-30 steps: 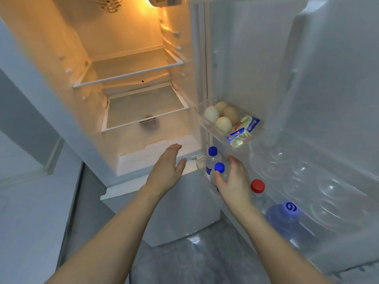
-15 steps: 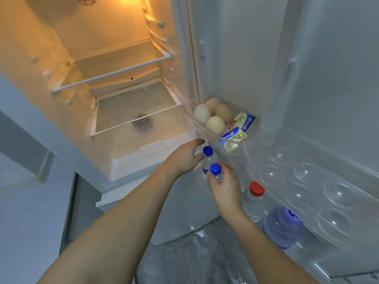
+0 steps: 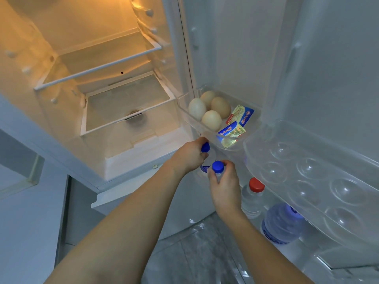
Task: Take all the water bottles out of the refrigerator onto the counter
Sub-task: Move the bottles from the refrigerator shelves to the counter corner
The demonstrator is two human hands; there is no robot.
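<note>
The refrigerator door stands open with several water bottles in its bottom door shelf (image 3: 307, 249). My left hand (image 3: 189, 155) grips the neck of the far blue-capped bottle (image 3: 205, 147). My right hand (image 3: 224, 184) grips the near blue-capped bottle (image 3: 217, 167) just below its cap. To the right of them stands a red-capped bottle (image 3: 253, 196), and further right a large blue-tinted bottle (image 3: 282, 223) half hidden under the egg tray. Both small bottles' bodies are mostly hidden by my hands.
A clear door bin (image 3: 185, 111) above my hands holds several eggs (image 3: 211, 119) and butter packets (image 3: 231, 131). A clear empty egg tray (image 3: 311, 175) juts out over the bottom shelf. The lit fridge interior has bare glass shelves (image 3: 98, 68). Grey floor lies below.
My left hand reached in from open air and closed on the far blue-capped bottle's neck. My right hand kept its hold on the near bottle. The view moved closer.
</note>
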